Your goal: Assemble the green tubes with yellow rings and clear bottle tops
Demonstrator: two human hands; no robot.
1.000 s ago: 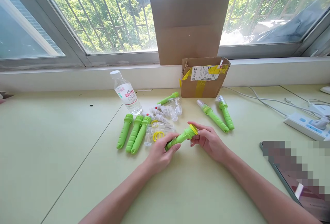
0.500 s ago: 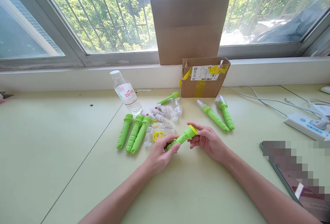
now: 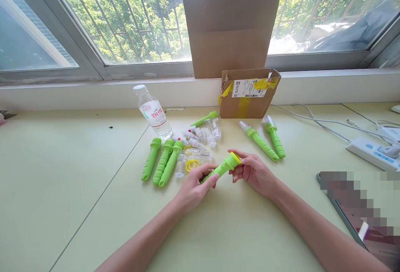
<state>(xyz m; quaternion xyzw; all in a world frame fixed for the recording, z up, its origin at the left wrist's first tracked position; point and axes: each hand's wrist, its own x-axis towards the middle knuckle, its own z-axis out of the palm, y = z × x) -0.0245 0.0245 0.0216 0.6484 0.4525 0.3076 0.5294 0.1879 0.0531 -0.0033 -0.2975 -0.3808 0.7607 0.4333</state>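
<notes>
My left hand (image 3: 200, 183) is wrapped round a ridged green plastic handle (image 3: 223, 168), tilted with its wide threaded end up to the right. At that end sits a yellow ring (image 3: 235, 158), pinched by the fingers of my right hand (image 3: 251, 170). Left of my hands lie three more green handles (image 3: 163, 161) side by side. Between them and my left hand are loose yellow rings (image 3: 192, 165), clear ribbed plastic caps (image 3: 180, 164) and white nozzle pieces with clear threads (image 3: 193, 137). Another green handle (image 3: 204, 119) lies behind these.
A water bottle (image 3: 153, 113) stands at the back left, an open cardboard box (image 3: 245, 104) by the wall. Two green handles with clear caps (image 3: 261, 142) lie to the right. Further right are a power strip (image 3: 371, 153) with cables and a phone (image 3: 340, 213).
Hardly anything differs. Both hands keep hold of the green handle and yellow ring, with only a slight shift of the right fingers and of the whole view.
</notes>
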